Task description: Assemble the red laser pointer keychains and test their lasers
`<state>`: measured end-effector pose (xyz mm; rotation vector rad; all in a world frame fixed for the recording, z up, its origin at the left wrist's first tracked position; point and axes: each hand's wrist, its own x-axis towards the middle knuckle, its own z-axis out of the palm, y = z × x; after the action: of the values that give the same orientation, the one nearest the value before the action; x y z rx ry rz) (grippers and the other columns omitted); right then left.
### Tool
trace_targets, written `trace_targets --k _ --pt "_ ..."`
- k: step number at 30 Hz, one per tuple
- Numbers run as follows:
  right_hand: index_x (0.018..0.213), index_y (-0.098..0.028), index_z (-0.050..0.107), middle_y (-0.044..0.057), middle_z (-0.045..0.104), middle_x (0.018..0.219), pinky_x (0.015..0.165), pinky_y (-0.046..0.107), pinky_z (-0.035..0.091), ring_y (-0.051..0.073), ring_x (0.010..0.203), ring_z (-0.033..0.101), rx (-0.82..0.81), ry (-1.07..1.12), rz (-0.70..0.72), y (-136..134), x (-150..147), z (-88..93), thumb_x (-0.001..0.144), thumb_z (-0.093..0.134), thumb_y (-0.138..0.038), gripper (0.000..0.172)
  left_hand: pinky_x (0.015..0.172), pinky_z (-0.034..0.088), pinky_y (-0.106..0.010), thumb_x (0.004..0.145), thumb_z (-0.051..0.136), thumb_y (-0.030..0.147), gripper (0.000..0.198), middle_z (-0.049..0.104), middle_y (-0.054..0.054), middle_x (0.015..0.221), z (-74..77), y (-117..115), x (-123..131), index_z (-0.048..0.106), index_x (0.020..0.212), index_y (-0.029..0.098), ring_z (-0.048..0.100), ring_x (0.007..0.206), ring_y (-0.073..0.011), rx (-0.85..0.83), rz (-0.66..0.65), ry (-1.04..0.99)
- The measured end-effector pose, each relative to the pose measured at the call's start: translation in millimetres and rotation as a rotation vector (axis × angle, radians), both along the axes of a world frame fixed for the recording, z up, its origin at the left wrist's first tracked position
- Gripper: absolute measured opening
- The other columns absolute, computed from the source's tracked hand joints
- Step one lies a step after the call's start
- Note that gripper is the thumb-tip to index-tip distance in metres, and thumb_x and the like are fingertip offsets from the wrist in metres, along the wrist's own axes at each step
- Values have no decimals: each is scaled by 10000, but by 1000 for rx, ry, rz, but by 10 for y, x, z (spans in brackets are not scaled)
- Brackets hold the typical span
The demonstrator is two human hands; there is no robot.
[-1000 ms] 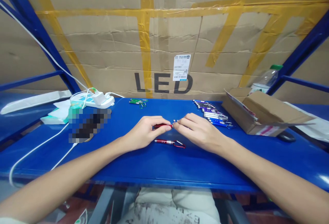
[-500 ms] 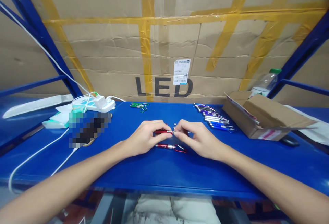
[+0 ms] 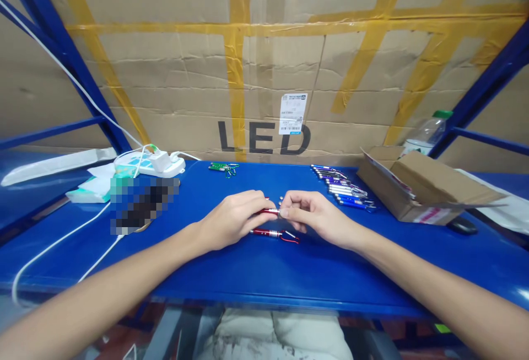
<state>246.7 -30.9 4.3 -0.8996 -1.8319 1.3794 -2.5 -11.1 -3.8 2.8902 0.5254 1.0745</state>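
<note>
My left hand (image 3: 237, 219) is wrapped round a slim red keychain flashlight (image 3: 268, 211), which is mostly hidden by the fingers. At the light's silvery right end, my right hand (image 3: 316, 216) is closed in a pinch, thumb against forefinger; the exact part between those fingertips is too small to make out. A second red keychain flashlight (image 3: 266, 233) with a red carabiner clip lies on the table just nearer to me. Tiny silvery round pieces (image 3: 281, 200) sit just beyond the fingertips.
Green keychain flashlights (image 3: 223, 168) lie at the back. A row of blue, purple, black and silver ones (image 3: 347, 189) lies beside an open cardboard box (image 3: 430, 189). On the left are a power strip (image 3: 165, 167), white cables and a blurred dark object (image 3: 144, 205). A bottle (image 3: 427, 131) stands behind the box.
The right fingers have curled and rolled at the flashlight's end, with the hand turned a little. The left hand has closed further over the light. The other red flashlight stays in place.
</note>
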Motion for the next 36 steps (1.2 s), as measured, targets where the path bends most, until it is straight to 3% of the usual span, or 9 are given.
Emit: trace_targets --k 3,10,15,21,24,26,29,33,36 --pt "878 -203 608 -48 545 679 584 263 381 127 616 475 123 -48 -15 -25 10 2 1013 689 -537 369 792 539 -274 1107 575 260 189 722 -81 966 2 -5 3 708 1163 138 671 860 -180 -11 5 -14" --pt "1041 -211 613 31 651 922 743 292 447 165 797 566 871 -377 -43 -47 87 -30 1149 495 -288 177 796 512 -268 1127 534 278 258 676 -49 906 1 1 20 753 1161 148 655 840 -169 -175 22 1" --pt "941 -197 624 43 611 803 685 346 392 204 736 480 1388 -650 -12 -12 121 -5 1156 401 -159 312 737 498 -253 1097 597 305 251 703 -28 841 3 4 67 797 1047 164 660 768 -156 -348 32 -19" --pt "949 -219 681 40 654 823 678 370 354 202 745 492 1657 -712 -31 -14 132 54 1128 490 -132 275 808 541 -276 1073 621 316 255 790 -37 907 12 -12 100 807 982 167 703 842 -180 -492 11 -64" --pt "964 -193 680 47 649 815 694 363 371 206 754 492 1645 -708 -24 -20 131 47 1133 471 -125 277 773 535 -264 1077 627 310 240 770 -44 887 20 -22 83 812 1023 165 692 801 -167 -403 10 -52" --pt "962 -182 667 47 633 808 697 352 381 205 747 483 1547 -682 -11 -27 129 32 1150 420 -139 314 756 531 -256 1082 627 297 226 757 -53 892 22 -25 64 805 1068 159 688 796 -162 -315 -1 -42" --pt "953 -184 640 43 613 819 693 322 397 194 743 480 1298 -586 7 -42 124 7 1169 384 -194 336 796 552 -266 1092 611 269 215 762 -80 950 17 -25 36 782 1126 144 703 848 -172 -173 -23 -29" --pt "1046 -198 651 38 661 908 750 290 448 174 806 562 910 -371 18 -60 107 -11 1153 494 -282 208 830 594 -296 1107 574 255 216 768 -103 993 16 -22 18 749 1161 142 714 885 -186 3 -41 -11" --pt "966 -208 650 -6 630 833 712 275 441 148 737 542 605 -245 -2 -67 82 -12 1121 570 -350 225 847 619 -302 1106 569 237 194 778 -103 1007 26 -21 13 732 1166 149 730 899 -185 102 -44 6"
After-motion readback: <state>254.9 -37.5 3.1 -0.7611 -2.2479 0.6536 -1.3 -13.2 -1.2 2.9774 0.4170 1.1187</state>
